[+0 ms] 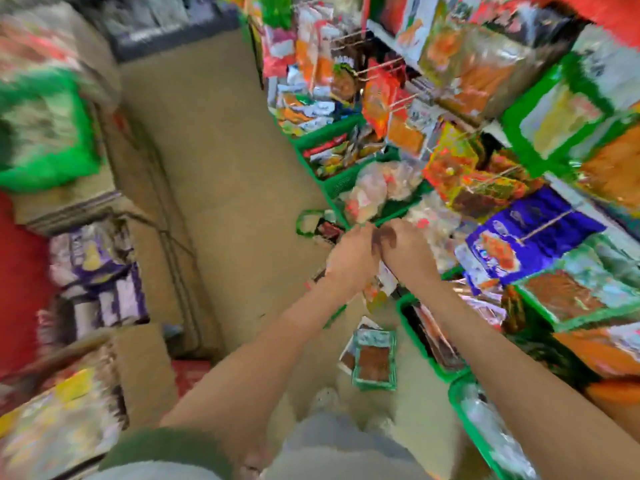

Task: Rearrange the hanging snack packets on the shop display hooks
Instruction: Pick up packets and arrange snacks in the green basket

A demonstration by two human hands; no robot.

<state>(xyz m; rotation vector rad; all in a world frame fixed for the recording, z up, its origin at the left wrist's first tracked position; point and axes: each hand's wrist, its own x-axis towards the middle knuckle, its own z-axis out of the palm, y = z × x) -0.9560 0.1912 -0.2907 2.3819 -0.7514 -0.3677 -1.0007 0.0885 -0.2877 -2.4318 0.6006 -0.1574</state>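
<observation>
Here the left hand (356, 251) and right hand (407, 252) touch in the middle, fingers (365, 234) curled. With the blur, I cannot tell whether they hold anything. The packets (498, 244) hang on hooks (543, 225) at the right, above green baskets (403, 303). One more lies on the near floor (225, 168).

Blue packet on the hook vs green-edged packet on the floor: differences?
Pose: the blue packet hangs from a display hook; the green-edged packet lies flat on the floor.
Colour: the blue packet is deep blue with an orange picture; the green-edged packet has a brown middle inside a green border.
Both are flat, rectangular packets.
</observation>
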